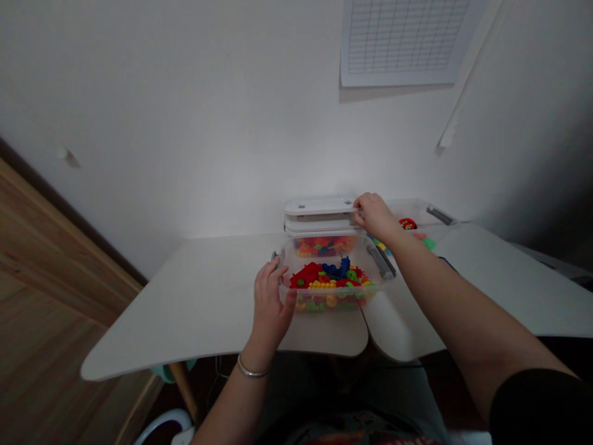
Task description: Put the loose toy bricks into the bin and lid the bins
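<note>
An open clear plastic bin (pixel 333 298) of red, blue, yellow and green toy pieces (pixel 333 275) stands near the front of the white table. At its left end is my left hand (pixel 271 296), fingers apart, by the rim and grey latch; whether it presses on the bin I cannot tell. My right hand (pixel 374 215) reaches over the bin and pinches the right end of a white lid (pixel 319 206). That lid is on top of more white lid-like plastic, above a second clear box (pixel 324 246) holding similar pieces, behind the open bin.
Against the wall at the right is another clear bin (pixel 417 207) with a round red piece (pixel 407 224) and coloured pieces. Two white tabletops (pixel 208 296) meet at a seam below the open bin. A gridded paper sheet (pixel 403 43) hangs on the wall.
</note>
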The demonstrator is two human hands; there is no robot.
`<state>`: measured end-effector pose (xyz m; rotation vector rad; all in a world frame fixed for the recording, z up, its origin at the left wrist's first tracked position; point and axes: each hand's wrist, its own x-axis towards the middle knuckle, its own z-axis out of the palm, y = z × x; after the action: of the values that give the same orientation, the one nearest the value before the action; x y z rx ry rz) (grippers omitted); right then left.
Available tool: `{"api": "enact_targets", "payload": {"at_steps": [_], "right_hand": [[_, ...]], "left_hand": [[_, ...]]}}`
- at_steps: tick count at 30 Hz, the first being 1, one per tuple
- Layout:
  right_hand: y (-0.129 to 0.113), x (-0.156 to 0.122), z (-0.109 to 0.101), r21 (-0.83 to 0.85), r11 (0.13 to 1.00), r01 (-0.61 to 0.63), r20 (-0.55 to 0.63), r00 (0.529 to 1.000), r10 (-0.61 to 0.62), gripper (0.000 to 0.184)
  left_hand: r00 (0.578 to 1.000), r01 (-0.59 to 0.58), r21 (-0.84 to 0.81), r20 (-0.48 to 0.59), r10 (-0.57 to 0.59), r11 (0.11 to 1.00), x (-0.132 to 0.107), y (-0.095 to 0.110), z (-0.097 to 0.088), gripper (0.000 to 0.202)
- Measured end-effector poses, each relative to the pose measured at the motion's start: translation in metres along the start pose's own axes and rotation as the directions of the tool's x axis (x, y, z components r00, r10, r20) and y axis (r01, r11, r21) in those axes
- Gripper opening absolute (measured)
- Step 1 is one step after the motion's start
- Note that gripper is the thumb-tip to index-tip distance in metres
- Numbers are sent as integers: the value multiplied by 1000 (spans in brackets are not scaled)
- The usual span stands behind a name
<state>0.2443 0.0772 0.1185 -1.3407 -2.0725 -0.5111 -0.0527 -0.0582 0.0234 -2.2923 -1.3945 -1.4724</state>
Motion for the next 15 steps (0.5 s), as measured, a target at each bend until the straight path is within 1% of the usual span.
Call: {"api": "enact_targets", "payload": {"at_steps": [4, 8, 10, 13, 15], "right_hand": [[-4, -2, -11, 7, 1000, -25, -126, 992, 26, 11], [-19, -13, -33, 40, 998, -46, -257, 965, 55, 7], [-29, -23, -49, 69, 996, -57, -352, 933, 77, 4], [-40, -37, -73, 162, 983, -91, -495, 854, 161, 5], [-40, -42, -86, 266, 961, -75, -509, 836, 206, 11]], "left_hand": [[1000, -3, 7, 13, 3, 1000, 0, 1, -1, 47], [1000, 3, -10, 7, -3, 1000, 0, 1, -2, 49], [1000, 6, -24, 11, -6, 1000, 0, 0, -2, 50], [999, 16, -63, 37, -14, 998, 0, -1, -3, 48], [999, 30, -118, 45, -25, 993, -2, -2, -2, 48]]}}
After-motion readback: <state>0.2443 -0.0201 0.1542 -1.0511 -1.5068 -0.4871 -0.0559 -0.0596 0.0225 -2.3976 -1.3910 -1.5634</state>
